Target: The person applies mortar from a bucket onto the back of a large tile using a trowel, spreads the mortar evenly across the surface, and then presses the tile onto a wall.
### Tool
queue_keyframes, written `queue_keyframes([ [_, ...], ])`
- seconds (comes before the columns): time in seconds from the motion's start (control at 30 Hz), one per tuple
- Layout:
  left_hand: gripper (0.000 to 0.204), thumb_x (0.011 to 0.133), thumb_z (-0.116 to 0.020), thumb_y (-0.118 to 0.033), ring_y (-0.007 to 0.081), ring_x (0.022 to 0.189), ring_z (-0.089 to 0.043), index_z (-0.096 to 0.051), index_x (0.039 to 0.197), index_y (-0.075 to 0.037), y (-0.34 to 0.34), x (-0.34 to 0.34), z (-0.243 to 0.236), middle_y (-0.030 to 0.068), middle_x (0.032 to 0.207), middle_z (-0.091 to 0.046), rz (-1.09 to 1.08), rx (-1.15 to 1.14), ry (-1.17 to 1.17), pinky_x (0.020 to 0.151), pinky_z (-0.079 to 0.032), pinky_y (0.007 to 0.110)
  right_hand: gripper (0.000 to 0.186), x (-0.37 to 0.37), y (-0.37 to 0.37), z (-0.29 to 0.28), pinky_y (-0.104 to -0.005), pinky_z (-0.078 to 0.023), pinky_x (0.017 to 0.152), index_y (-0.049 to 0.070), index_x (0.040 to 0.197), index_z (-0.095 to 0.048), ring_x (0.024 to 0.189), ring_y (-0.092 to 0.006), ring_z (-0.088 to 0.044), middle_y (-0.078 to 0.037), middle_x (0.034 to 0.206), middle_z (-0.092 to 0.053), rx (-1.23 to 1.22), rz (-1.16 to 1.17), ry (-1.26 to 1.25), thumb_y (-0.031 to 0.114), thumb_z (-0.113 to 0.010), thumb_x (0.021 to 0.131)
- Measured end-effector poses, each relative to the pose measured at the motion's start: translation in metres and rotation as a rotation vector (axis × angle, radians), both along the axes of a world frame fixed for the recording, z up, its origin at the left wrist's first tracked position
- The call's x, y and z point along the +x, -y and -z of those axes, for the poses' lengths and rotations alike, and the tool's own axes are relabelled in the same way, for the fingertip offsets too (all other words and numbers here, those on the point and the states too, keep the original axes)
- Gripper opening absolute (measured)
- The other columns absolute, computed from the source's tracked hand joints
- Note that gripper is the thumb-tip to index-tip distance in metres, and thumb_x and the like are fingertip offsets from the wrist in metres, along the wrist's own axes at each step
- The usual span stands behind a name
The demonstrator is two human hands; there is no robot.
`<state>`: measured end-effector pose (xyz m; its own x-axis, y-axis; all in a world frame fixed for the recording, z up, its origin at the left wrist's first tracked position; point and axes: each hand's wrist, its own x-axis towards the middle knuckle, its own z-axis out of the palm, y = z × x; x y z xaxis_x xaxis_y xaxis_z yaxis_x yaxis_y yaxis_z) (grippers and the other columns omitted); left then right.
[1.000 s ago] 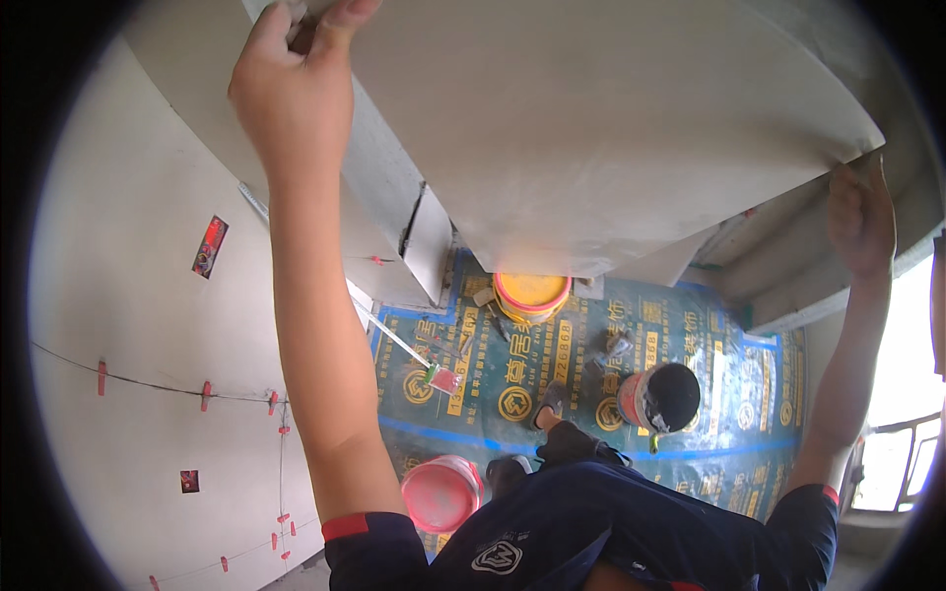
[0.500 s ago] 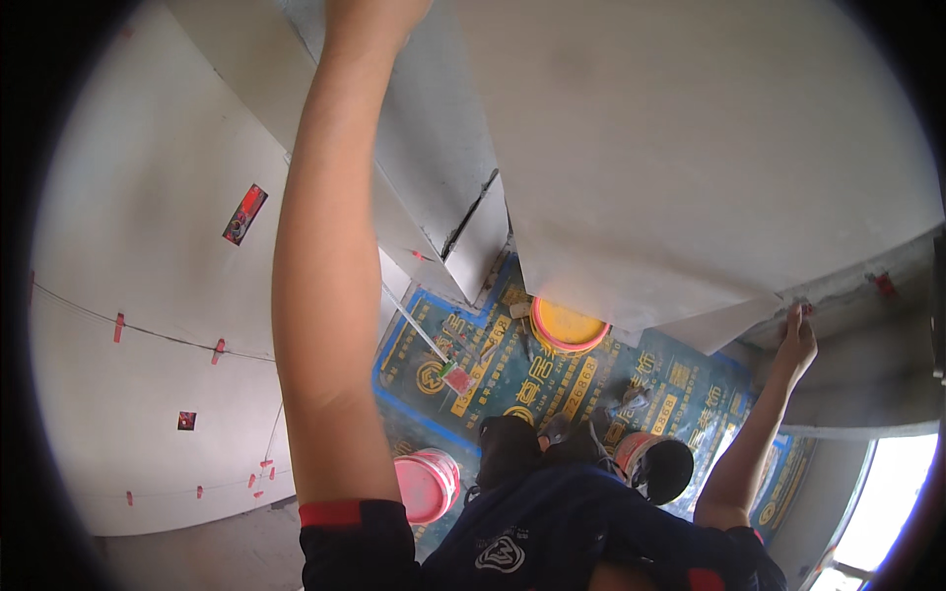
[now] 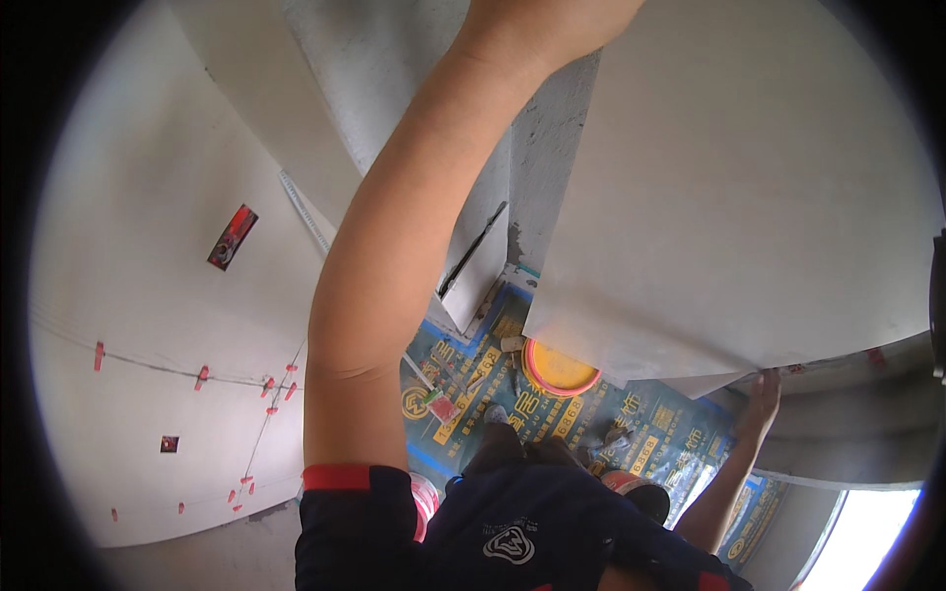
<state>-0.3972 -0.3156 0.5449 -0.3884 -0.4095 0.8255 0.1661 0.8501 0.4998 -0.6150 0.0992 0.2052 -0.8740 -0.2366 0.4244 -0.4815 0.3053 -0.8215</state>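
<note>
A large grey tile or panel (image 3: 729, 197) stands upright in front of me, filling the right half of the view. My left arm reaches far up, and my left hand (image 3: 557, 25) is at the upper left edge of this panel. The upper picture border cuts off its fingers, so their grip is hidden. Low on the right, my right hand (image 3: 757, 409) meets the lower edge of the panel. Its fingers are straight and point upward, with the tips at that edge; the far side of the panel is hidden.
Pale tiled wall (image 3: 148, 256) with red clips stands left. Below the panel sits a yellow-topped bucket (image 3: 560, 368); other buckets stand by my legs. A long-handled brush (image 3: 443, 406) lies on the green printed floor covering (image 3: 424, 453). A narrow slab (image 3: 478, 271) leans near the corner.
My left hand has moved right along with the panel's upper left edge, exposing more rough wall behind it. My right hand sits lower and slightly further left, still by the panel's lower edge.
</note>
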Motion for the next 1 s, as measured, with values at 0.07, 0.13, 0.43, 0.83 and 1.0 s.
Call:
queue_keyframes([
  [0.07, 0.039, 0.077, -0.070, -0.028, 0.0099, 0.049, -0.039, -0.045, 0.061, -0.002, 0.009, -0.007, 0.002, 0.0005, 0.052, -0.045, 0.054, -0.034, -0.039, 0.046, -0.035, 0.027, 0.035, 0.014, 0.018, -0.008, -0.0265, -0.039, 0.081, -0.002, 0.106, -0.056, 0.088, -0.0153, -0.051, -0.008, 0.099, -0.057, 0.061, -0.138, 0.186, 0.029, -0.052, 0.089],
  [0.13, 0.038, 0.077, -0.069, -0.027, 0.0091, 0.049, -0.039, -0.046, 0.061, -0.002, 0.015, -0.017, 0.005, 0.0002, 0.051, -0.044, 0.062, -0.075, -0.108, 0.046, -0.034, 0.027, 0.036, 0.012, 0.026, 0.004, -0.0259, -0.039, 0.078, -0.002, 0.103, -0.057, 0.084, -0.0145, -0.050, -0.007, 0.092, -0.056, 0.128, -0.038, 0.233, 0.031, -0.054, 0.088],
  [0.43, 0.039, 0.075, -0.070, -0.037, 0.0102, 0.052, -0.042, -0.051, 0.077, -0.003, 0.020, -0.012, 0.024, 0.0018, 0.058, -0.048, -0.158, -0.098, -0.011, 0.047, -0.036, 0.025, 0.043, 0.005, 0.038, 0.046, -0.0294, -0.041, 0.066, -0.005, 0.088, -0.055, 0.072, -0.0149, -0.048, -0.009, 0.076, -0.055, 0.158, 0.172, 0.157, 0.038, -0.056, 0.087],
  [0.83, 0.034, 0.076, -0.065, -0.028, 0.0319, 0.075, -0.054, -0.048, 0.088, -0.002, -0.026, 0.004, 0.415, 0.0150, 0.084, -0.052, -0.299, 0.271, 0.330, 0.063, -0.044, 0.039, 0.037, -0.005, 0.034, 0.053, -0.0298, -0.047, 0.074, -0.001, 0.094, -0.052, 0.078, -0.0154, -0.055, -0.007, 0.082, -0.056, 0.196, 0.123, 0.230, 0.035, -0.050, 0.090],
  [1.0, 0.022, 0.073, -0.067, -0.018, 0.0253, 0.070, -0.055, -0.050, 0.077, -0.005, -0.016, 0.000, 0.434, 0.0086, 0.076, -0.056, -0.168, 0.165, 0.173, 0.061, -0.045, 0.036, 0.041, 0.005, 0.031, 0.049, -0.0285, -0.046, 0.071, -0.001, 0.090, -0.049, 0.076, -0.0142, -0.049, -0.005, 0.081, -0.049, -0.160, 0.066, 0.275, 0.041, -0.049, 0.090],
])
